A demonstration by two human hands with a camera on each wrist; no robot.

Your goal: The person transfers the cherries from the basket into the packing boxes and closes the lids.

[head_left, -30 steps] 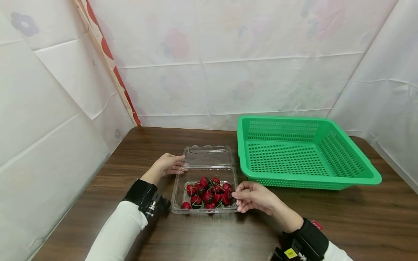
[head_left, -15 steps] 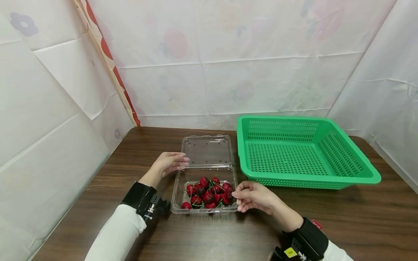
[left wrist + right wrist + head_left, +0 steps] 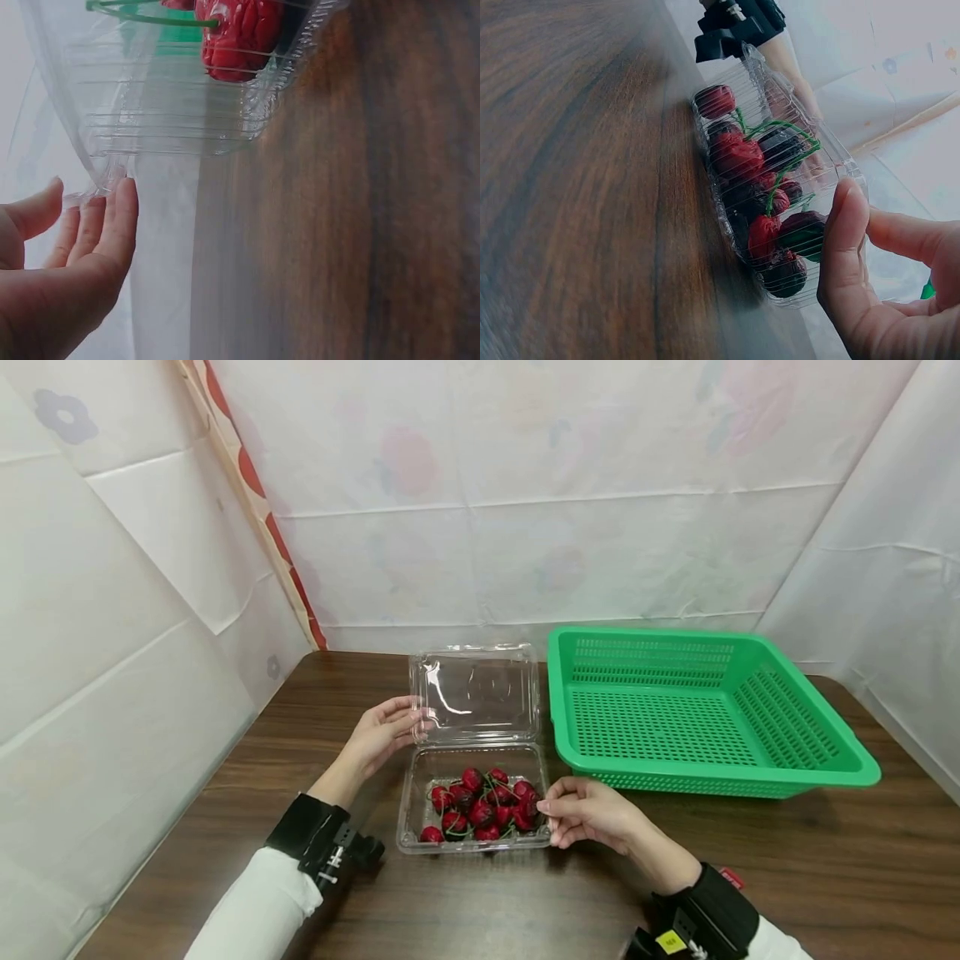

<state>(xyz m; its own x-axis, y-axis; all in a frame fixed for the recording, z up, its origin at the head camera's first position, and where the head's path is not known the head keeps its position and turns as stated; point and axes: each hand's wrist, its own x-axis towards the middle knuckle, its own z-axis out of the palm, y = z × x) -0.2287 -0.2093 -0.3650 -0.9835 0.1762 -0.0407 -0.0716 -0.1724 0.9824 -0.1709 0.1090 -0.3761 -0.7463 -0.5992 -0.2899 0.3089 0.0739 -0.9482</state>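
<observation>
A clear plastic clamshell container (image 3: 472, 847) stands on the table, its hinged lid (image 3: 480, 693) raised at the back. Red cherries (image 3: 480, 814) with green stems lie in its base. My left hand (image 3: 386, 735) is at the lid's left edge; in the left wrist view its fingers (image 3: 124, 217) reach out fairly straight against the plastic, the thumb (image 3: 45, 210) standing apart. At the right front corner, my right hand (image 3: 588, 814) pinches the container's side wall, the rim lying between thumb and fingers in the right wrist view.
To the right, close beside the container, stands a large green perforated plastic basket (image 3: 675, 775). The dark wooden table (image 3: 480, 910) runs back to white patterned sheets (image 3: 480, 568) hanging behind and at both sides.
The lid has swung upward on its hinge, its far edge rising from low behind the base. My left hand has moved slightly up with it; the right hand has stayed in place.
</observation>
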